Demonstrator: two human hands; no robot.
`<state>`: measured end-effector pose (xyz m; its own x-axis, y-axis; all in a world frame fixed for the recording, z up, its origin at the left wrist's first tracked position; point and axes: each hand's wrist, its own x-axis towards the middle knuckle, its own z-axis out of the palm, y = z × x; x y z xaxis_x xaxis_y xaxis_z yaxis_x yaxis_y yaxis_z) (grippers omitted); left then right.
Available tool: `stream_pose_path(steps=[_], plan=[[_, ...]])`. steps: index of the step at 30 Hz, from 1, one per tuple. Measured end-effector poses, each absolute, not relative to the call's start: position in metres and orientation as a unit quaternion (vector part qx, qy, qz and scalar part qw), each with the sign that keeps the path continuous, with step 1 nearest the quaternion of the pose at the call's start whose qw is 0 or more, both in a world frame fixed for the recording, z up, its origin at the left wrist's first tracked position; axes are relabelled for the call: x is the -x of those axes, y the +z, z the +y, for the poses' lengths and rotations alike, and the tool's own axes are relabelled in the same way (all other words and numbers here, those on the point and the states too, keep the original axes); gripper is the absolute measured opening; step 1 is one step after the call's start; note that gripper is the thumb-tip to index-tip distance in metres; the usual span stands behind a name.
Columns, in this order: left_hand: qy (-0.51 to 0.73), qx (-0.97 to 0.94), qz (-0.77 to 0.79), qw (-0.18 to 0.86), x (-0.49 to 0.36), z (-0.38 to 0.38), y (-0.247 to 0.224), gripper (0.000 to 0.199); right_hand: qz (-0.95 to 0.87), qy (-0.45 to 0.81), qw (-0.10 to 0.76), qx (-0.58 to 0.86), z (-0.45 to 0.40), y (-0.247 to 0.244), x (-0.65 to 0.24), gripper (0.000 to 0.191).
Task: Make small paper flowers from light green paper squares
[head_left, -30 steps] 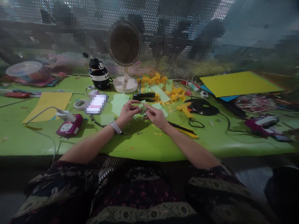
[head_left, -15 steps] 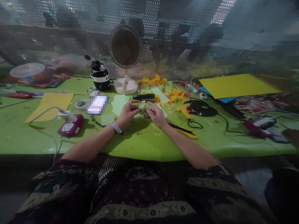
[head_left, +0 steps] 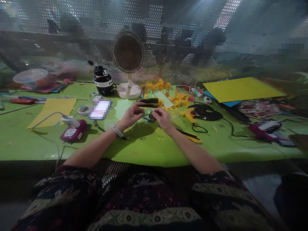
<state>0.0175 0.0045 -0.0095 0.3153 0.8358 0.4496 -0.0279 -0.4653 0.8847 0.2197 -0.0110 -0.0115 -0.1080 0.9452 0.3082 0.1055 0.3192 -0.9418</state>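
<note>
My left hand (head_left: 132, 116) and my right hand (head_left: 163, 119) face each other over the middle of the table. Between their fingertips is a small piece of light green paper (head_left: 147, 112), pinched from both sides; the fingers partly hide its shape. Just behind them lies a black stapler (head_left: 147, 101). Green paper sheets (head_left: 122, 108) lie beyond my left hand. A yellow utility knife (head_left: 190, 136) rests near my right wrist. Something dark and blue shows under the right fingertips, too small to make out.
At the back stand a white fan (head_left: 129, 91) and a dark bottle (head_left: 103, 85). Orange paper flowers (head_left: 160, 85) are heaped beyond the stapler. A yellow glue gun (head_left: 189, 114) lies by a black cable coil. Phone (head_left: 100, 109), tape roll (head_left: 84, 110) and purple power socket (head_left: 74, 131) lie left.
The fingers of my right hand have curled in closer, and the green paper piece sits lower and shows less between the hands. The view has tilted slightly.
</note>
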Motion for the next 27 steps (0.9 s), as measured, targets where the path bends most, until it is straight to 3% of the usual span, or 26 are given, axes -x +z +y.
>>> stream_pose_path(steps=[5,8,11,27], plan=[[0.548,-0.631,0.273,0.477,-0.016,0.013,-0.013,0.051,-0.629,0.425,0.504,0.412,-0.011,-0.010,-0.220,0.037],[0.566,-0.605,0.276,0.487,-0.017,0.015,-0.017,0.043,-0.633,0.410,0.510,0.414,-0.011,-0.010,-0.221,0.038],[0.578,-0.614,0.287,0.455,-0.017,0.013,-0.019,0.032,-0.634,0.396,0.517,0.418,-0.010,-0.010,-0.222,0.040],[0.551,-0.720,0.325,0.268,-0.016,0.013,-0.023,0.013,-0.676,0.323,0.513,0.419,-0.010,-0.018,-0.222,0.037]])
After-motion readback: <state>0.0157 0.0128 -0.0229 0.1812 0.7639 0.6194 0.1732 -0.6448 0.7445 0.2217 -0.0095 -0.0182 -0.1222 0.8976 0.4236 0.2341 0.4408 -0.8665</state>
